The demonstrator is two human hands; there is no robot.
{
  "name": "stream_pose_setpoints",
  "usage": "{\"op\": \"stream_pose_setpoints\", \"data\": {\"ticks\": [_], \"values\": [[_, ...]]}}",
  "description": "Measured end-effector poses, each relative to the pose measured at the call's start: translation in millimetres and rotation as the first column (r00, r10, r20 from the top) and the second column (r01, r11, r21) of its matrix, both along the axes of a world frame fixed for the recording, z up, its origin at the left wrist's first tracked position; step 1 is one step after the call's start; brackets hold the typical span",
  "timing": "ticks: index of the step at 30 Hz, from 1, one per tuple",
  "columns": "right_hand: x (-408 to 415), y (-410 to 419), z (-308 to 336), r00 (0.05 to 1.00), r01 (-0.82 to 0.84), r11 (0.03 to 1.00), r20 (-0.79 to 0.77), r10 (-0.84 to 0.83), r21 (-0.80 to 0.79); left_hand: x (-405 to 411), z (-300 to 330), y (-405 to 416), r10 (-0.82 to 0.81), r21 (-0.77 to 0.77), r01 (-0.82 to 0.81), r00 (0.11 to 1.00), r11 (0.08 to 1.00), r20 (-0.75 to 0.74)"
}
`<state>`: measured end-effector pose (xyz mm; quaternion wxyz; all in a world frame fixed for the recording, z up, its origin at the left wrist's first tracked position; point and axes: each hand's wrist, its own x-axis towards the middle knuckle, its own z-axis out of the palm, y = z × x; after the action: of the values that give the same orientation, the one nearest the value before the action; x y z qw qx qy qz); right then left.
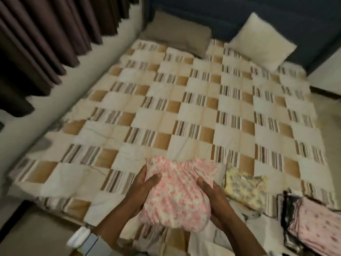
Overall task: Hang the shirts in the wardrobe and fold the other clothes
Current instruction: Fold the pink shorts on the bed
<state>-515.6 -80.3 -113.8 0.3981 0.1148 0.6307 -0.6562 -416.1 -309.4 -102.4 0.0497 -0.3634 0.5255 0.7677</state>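
Left hand (pixel 145 183) curled round the left edge of a folded pink floral garment (pixel 177 193), thumb laid over its top face, other fingers tucked beneath. Right hand (pixel 212 198) gripping the right edge the same way, thumb on top, fingers mostly hidden under the cloth. Garment held between both hands, gathered elastic band at its far edge, just above the near edge of the bed (pixel 166 111). Pale band (pixel 92 242) on the left wrist at the bottom of view; details blurred.

Just right of the right hand: folded yellow floral cloth (pixel 245 189) lying flat on the quilt. Further right, at the near right corner: stack of folded clothes (pixel 311 224), pink dotted piece on top, dark patterned layers under it. White cloth (pixel 206 241) bunched below the held garment.

Beyond the hands: quilt in cream, tan and striped squares spread across the bed. At the far end: tan pillow (pixel 175 34) lying flat to the left, white pillow (pixel 262 41) to the right, tilted against the dark blue headboard (pixel 221 13). Along the left side: dark brown curtains (pixel 42 39) hanging above a pale ledge.
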Motion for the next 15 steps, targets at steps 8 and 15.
{"op": "stream_pose_setpoints", "data": {"ticks": [8, 15], "values": [[13.3, -100.2, 87.2, 0.976, -0.194, 0.974, -0.121, 0.180, -0.118, 50.4, 106.1, -61.4, 0.281, -0.106, -0.289, 0.956, 0.952, -0.081], [55.3, -215.3, 89.7, 0.901, -0.423, 0.897, -0.159, 0.403, -0.129, 128.3, 122.3, -138.7, 0.515, -0.093, -0.520, 0.854, 0.849, -0.078]]}}
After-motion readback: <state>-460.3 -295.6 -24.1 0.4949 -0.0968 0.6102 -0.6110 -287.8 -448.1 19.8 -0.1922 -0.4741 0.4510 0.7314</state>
